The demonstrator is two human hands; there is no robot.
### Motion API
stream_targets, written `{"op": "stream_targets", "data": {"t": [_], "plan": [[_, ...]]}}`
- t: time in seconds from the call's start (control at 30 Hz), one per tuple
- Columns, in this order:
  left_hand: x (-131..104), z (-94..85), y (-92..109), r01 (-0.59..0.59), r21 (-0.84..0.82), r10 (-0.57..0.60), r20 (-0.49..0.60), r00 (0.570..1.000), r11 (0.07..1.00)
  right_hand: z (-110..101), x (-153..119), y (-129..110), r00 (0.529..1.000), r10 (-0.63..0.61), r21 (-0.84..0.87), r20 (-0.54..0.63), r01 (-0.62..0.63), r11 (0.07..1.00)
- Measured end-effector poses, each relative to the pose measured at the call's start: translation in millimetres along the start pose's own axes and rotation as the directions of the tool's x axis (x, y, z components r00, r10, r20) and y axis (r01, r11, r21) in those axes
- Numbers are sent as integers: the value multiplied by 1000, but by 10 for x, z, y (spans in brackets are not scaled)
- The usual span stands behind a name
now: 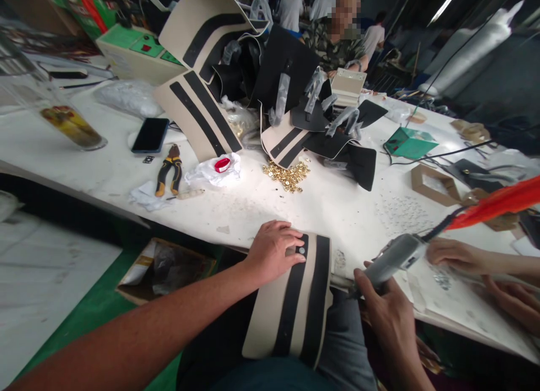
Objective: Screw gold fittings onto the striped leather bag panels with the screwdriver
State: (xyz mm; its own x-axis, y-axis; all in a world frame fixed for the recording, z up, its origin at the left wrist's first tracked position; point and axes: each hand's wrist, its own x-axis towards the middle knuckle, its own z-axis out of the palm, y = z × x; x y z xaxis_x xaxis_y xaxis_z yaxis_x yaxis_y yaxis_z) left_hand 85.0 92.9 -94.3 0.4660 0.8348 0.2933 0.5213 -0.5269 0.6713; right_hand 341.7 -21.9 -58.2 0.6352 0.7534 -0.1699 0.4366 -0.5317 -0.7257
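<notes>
A beige panel with two black stripes (287, 312) lies across my lap, its upper end against the table edge. My left hand (274, 247) rests on the panel's upper left, fingers spread, with thumb and fingertips on either side of a small silver round stud (301, 250). To the right, my right hand (390, 312) is wrapped around a grey electric screwdriver (394, 261), its tip pointing down and left beside the panel. The tool's tip is dark and hard to make out. From its back end runs a black cord with an orange wrapping (498, 202).
A heap of gold-coloured studs (289, 175) lies mid-table before stacked striped panels (206, 115). Pliers (169, 171), a phone (150, 135) and a drink cup (76, 124) are left. A co-worker's hands (462, 256) work at right, near a cardboard box (436, 185).
</notes>
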Motion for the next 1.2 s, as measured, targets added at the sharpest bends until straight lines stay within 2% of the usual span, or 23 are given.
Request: {"op": "stream_targets", "data": {"t": [0.1,0.2,0.27,0.33,0.4,0.47,0.53,0.63,0.83,0.97,1.2], "plan": [[-5,-12,8,-7,13,7,13,1000,1000,6,-54,-162,998,-27,290,54,10,957],[-1,-33,23,1,23,-2,26,1000,1000,90,-64,-460,982,-138,667,129,17,745],[4,-44,27,6,21,-7,32,999,1000,182,-34,-703,957,-233,773,171,16,635],[4,-46,22,8,14,-9,38,999,1000,273,-13,-918,939,-288,786,190,30,617],[-2,-39,8,7,5,-7,38,999,1000,342,-25,-1066,924,-360,799,133,115,591],[-11,-27,-7,-2,-7,2,33,999,1000,389,-57,-1142,885,-464,825,39,233,515],[-18,-17,-18,-5,-14,6,23,1000,1000,426,-80,-1167,850,-527,827,5,293,481],[-20,-9,-20,10,-17,-9,21,1000,1000,493,-68,-1176,845,-528,802,81,259,538],[-15,-14,-13,5,-24,-5,17,1000,1000,679,-17,-1184,812,-578,867,80,229,442],[-11,-29,-4,11,-23,-10,32,999,1000,764,-1,-1142,808,-584,841,85,255,476],[-10,-43,8,19,-25,-18,40,999,999,802,27,-1113,800,-593,843,91,256,474]]}}
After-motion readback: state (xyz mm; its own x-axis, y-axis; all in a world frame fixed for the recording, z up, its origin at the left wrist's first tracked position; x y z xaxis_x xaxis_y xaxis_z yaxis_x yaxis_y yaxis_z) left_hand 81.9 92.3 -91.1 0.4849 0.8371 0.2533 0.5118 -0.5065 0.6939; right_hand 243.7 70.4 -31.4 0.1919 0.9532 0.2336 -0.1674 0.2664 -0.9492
